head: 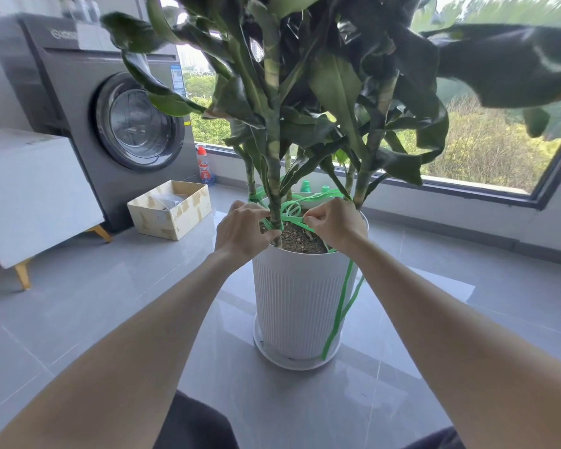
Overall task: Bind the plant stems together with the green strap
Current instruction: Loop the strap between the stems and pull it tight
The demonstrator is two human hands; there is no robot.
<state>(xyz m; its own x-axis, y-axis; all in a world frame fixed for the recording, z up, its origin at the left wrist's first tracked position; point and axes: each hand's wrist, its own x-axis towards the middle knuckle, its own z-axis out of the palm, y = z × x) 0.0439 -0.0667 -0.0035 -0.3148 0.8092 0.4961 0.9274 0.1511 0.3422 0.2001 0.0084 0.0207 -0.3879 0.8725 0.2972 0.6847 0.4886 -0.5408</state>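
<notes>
Two bare hands work at the base of the plant. The left hand [243, 230] has its fingers curled on the flat green plastic strap [340, 306] where it wraps the central green stem [274, 176]. The right hand [332, 222] pinches the strap just beside that stem. Strap loops lie above the soil [300, 239] in the white ribbed plastic pot [298, 303] and reach the outer stems [363, 183]. Two lengths hang down the pot's right side.

Risk: releasing either pinch before the wrap is locked would likely slacken the loops.

Risk: hard pulling could bend or bruise the stems.

Risk: the hanging lengths may snag on the pot rim.
</notes>
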